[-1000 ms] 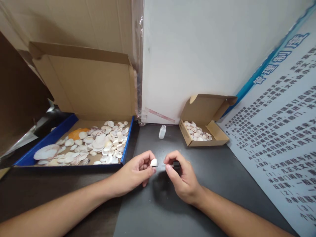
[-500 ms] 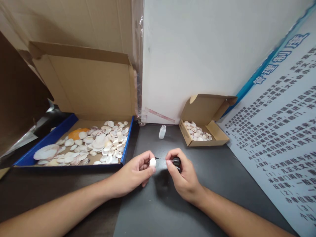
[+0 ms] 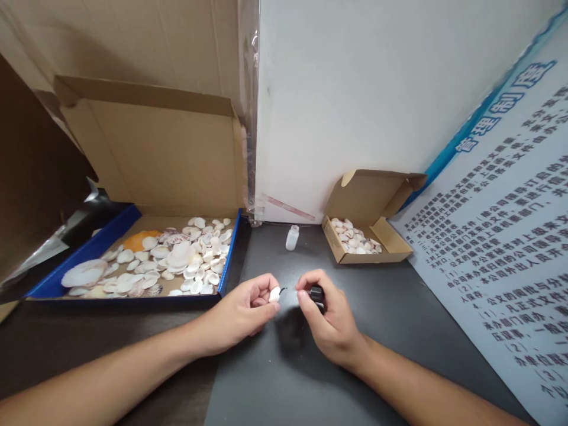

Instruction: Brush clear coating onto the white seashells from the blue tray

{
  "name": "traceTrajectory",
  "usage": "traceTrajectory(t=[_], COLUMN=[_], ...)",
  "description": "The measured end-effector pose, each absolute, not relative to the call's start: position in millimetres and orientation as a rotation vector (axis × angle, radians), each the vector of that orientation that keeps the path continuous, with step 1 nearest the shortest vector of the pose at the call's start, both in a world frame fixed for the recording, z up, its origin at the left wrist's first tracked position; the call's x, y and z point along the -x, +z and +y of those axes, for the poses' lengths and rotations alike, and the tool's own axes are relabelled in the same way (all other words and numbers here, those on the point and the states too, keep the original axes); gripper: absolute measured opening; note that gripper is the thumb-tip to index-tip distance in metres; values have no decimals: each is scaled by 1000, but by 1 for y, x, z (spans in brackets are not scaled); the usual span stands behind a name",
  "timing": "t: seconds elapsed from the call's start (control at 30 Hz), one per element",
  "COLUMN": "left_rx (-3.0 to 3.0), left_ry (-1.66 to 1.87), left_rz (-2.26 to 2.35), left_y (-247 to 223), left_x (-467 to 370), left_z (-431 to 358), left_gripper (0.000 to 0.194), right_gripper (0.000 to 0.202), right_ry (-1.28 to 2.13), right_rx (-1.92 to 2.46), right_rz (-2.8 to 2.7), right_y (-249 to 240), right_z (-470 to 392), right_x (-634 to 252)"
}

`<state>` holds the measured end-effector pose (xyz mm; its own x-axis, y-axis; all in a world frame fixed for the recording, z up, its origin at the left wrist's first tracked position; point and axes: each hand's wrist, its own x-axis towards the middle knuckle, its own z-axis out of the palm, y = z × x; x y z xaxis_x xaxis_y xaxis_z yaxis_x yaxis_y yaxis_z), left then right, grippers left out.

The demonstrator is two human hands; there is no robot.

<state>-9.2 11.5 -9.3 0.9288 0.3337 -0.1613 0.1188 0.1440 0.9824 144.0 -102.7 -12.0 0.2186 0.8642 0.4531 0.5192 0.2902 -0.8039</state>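
Between the thumb and fingers of my left hand is a small white seashell, tilted so its edge shows more. My right hand is closed around a black cap. A thin dark bristle tip lies at the shell's right edge, in line with the cap; the stem between them is too faint to make out. Beyond the hands, a small uncapped translucent bottle with whitish contents stands upright on the dark table.
On the left an open blue-edged cardboard box holds many shells. A smaller open cardboard box at the back right holds more shells. A white wall panel rises behind, and a printed board leans on the right.
The shell has turned in my left fingers, from facing me to more edge-on. The bristle tip now bends against its edge. Both hands stay nearly in place.
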Motion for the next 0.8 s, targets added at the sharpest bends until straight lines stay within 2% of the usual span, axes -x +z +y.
traceTrajectory(t=[0.8], left_rx=[-1491], left_ry=[171], left_rz=[365], left_y=[-4], left_x=[9], left_z=[10], left_gripper=[35], right_gripper=[9], right_ry=[306], right_rx=[1325], right_rz=[-1562], right_y=[-15], right_z=[-105], right_x=[-141])
